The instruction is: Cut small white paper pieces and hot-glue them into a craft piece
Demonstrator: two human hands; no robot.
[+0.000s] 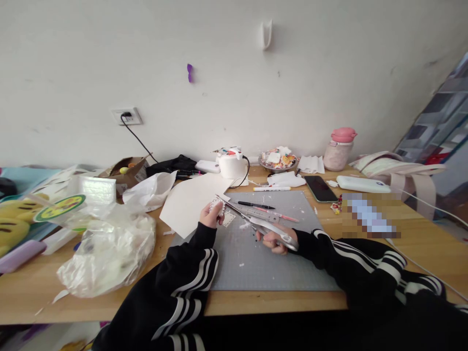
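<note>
My left hand (pixel 211 214) pinches a small white paper piece (pixel 218 206) with a scalloped, dark-lined edge. My right hand (pixel 274 240) is wrapped round the handles of large scissors (pixel 263 226), whose blades point up and left with the tips close to the paper piece. Whether the blades touch the paper I cannot make out. Both hands are above a grey cutting mat (pixel 278 273). Just beyond the scissors lie a black pen (pixel 256 205), a ruler (pixel 261 214) and a pinkish pen (pixel 283 214). Small white scraps are scattered on the mat.
A large white sheet (pixel 190 204) overlaps the mat's left side. Farther left is a crumpled plastic bag (pixel 109 253). At the back are a white container (pixel 232 166), a bowl of scraps (pixel 278 160) and a pink-lidded bottle (pixel 340 148). A phone (pixel 321 188) lies right of the mat.
</note>
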